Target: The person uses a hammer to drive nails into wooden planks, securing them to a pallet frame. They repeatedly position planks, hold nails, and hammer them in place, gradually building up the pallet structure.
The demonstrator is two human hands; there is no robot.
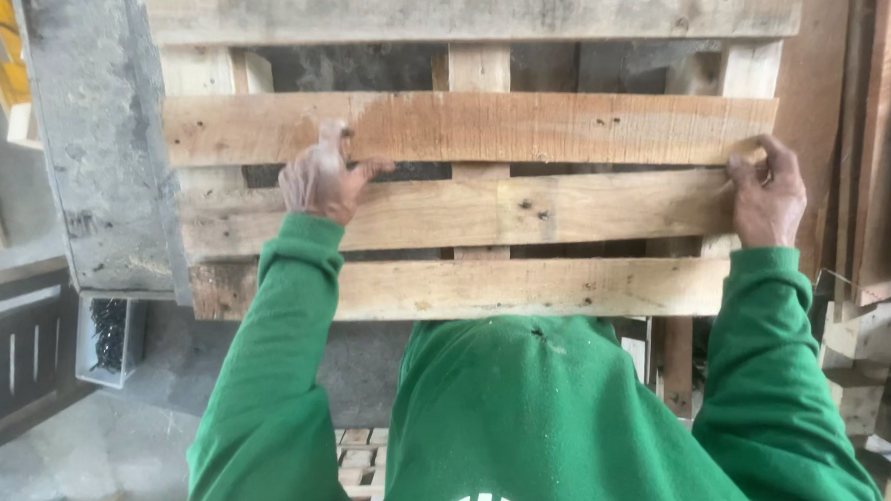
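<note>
A wooden pallet (467,206) of pale horizontal slats is held up in front of me. My left hand (318,180) grips the lower edge of one slat (531,124) near its left end, fingers hooked into the gap below. At the same slat's right end, my right hand (766,194) is closed over the edge. Both arms wear green sleeves, and my green sweatshirt fills the bottom of the view.
A grey concrete pillar (96,115) stands at the left behind the pallet. Upright wooden boards (886,150) lean at the right. A dark slatted panel (10,362) sits low left, beside a clear box of dark screws (109,338). Another pallet (361,462) lies on the floor below.
</note>
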